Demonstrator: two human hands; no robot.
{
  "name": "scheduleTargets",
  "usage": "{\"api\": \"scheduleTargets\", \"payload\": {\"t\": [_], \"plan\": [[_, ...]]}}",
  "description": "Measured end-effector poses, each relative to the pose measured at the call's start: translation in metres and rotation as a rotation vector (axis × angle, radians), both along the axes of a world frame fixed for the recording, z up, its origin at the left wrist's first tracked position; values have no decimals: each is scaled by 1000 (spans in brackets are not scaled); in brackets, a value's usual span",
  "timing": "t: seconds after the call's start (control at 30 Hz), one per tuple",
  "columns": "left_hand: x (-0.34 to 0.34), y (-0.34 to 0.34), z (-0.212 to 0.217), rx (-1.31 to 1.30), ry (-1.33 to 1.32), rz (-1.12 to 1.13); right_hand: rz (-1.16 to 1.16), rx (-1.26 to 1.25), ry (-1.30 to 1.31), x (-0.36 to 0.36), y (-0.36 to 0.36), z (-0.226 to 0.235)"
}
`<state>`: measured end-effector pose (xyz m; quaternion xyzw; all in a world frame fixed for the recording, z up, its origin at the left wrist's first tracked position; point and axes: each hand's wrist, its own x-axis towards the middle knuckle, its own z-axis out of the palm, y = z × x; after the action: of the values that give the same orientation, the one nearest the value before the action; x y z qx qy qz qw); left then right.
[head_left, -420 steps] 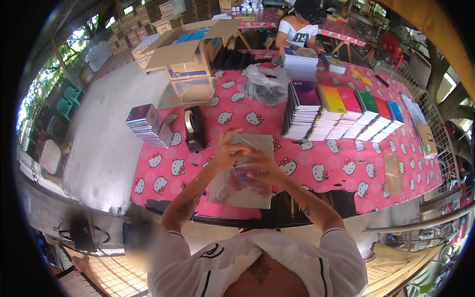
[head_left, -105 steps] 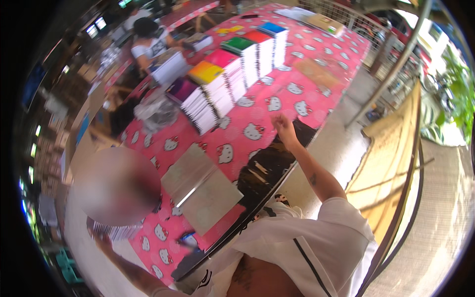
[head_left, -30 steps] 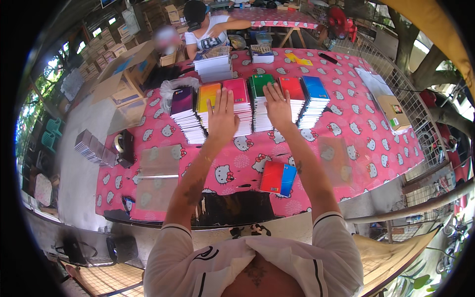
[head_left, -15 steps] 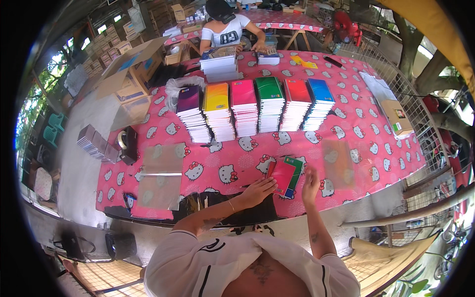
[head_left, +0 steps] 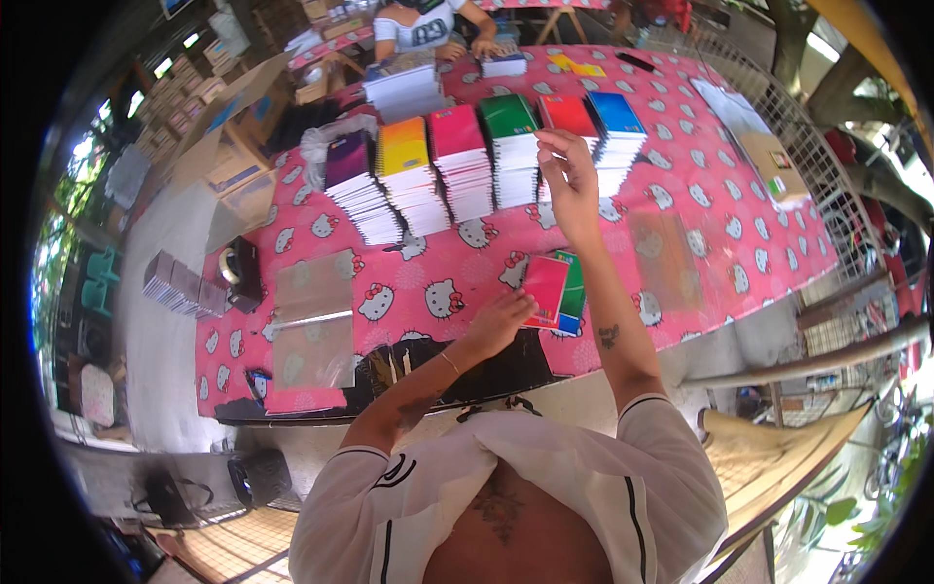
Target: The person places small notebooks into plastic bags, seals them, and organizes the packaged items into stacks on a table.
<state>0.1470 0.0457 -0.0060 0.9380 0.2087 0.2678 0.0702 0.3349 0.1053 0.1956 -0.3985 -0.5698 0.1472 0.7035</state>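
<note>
A small loose pile of spiral notebooks lies near the table's front edge: a pink notebook on top, a green notebook and a blue one peeking out beneath. My left hand grips the pile's left edge, fingers over the pink cover. My right hand is raised beside the red stack, fingers apart and nothing in them. Other tall stacks stand in the same row: purple, yellow, pink, green and blue.
Clear plastic sleeves lie at left, with another clear sheet at right. A tape dispenser sits by the left edge near small dark packs. Across the pink tablecloth, a person handles more notebook piles. Cardboard boxes stand at left.
My right hand has moved up and away from beside the small pile to the red stack. My left hand stays on the pile. The view has tilted downward.
</note>
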Motion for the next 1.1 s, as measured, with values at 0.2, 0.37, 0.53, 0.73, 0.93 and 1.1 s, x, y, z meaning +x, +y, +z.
{"api": "scheduleTargets", "payload": {"t": [0.2, 0.37, 0.53, 0.73, 0.93, 1.1], "plan": [[8, 19, 71, -405, -347, 262, -359, -493, -405, 94, -51, -142], [10, 6, 70, -337, -542, 245, -511, -826, -665, 82, -101, -231], [12, -23, 16, -147, -397, 119, -410, -821, -494, 87, -109, -232], [17, 1, 112, -608, -687, 194, -453, -887, -496, 86, -107, -229], [16, -22, 32, -413, -448, -108, -344, -701, -87, 95, -98, -250], [5, -8, 49, -214, 54, -113, -294, -646, 102, 100, -104, -245]]}}
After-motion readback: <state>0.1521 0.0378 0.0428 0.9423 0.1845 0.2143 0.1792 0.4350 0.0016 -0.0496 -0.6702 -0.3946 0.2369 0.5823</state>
